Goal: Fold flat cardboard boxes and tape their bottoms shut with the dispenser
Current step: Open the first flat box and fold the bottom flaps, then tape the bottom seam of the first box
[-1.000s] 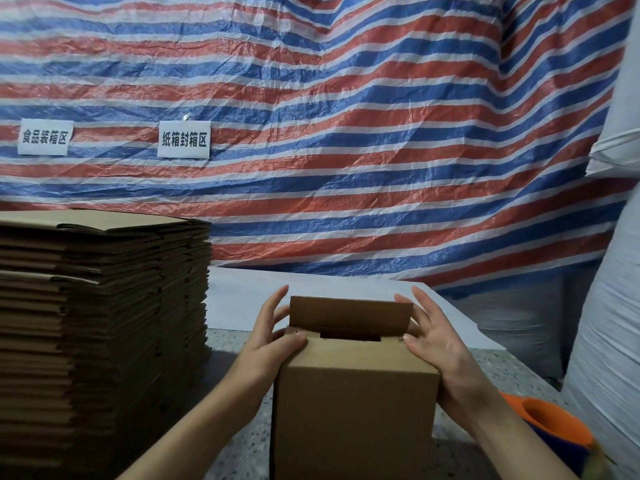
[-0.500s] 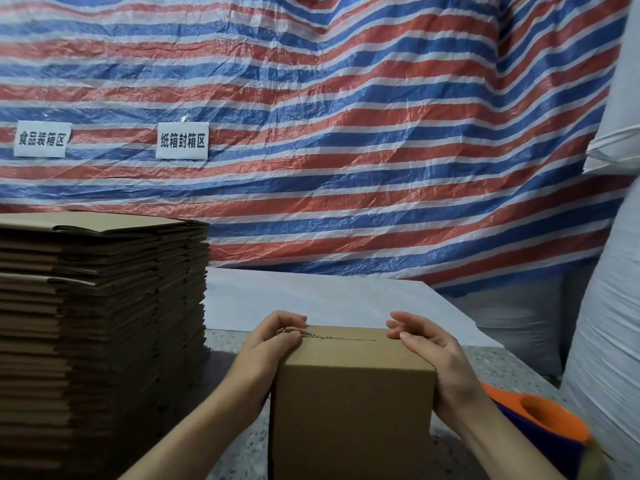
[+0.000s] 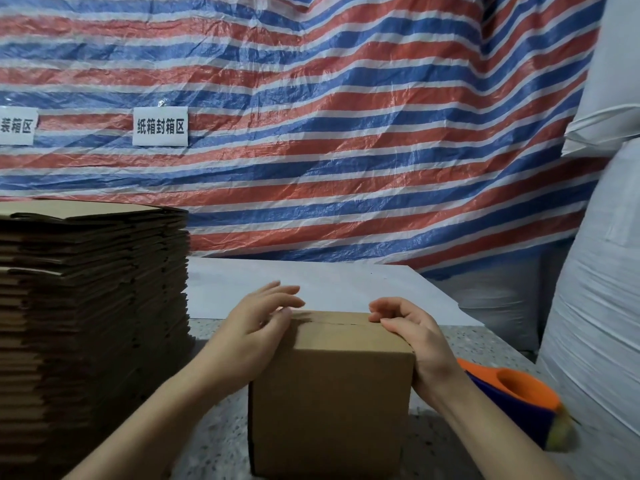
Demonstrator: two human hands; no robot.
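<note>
Flaps are now pressed flat on the box (image 3: 332, 386); it is steadied by relaxed, uncurled hands, left (image 3: 258, 327) and right (image 3: 417, 337), nothing gripped; taping is due.

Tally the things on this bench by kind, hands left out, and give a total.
Folded cardboard box: 1
Stack of flat cardboard boxes: 1 (sheets too many to count)
Orange and blue tape dispenser: 1
White sheet lying on the bench: 1
Total: 4
</note>
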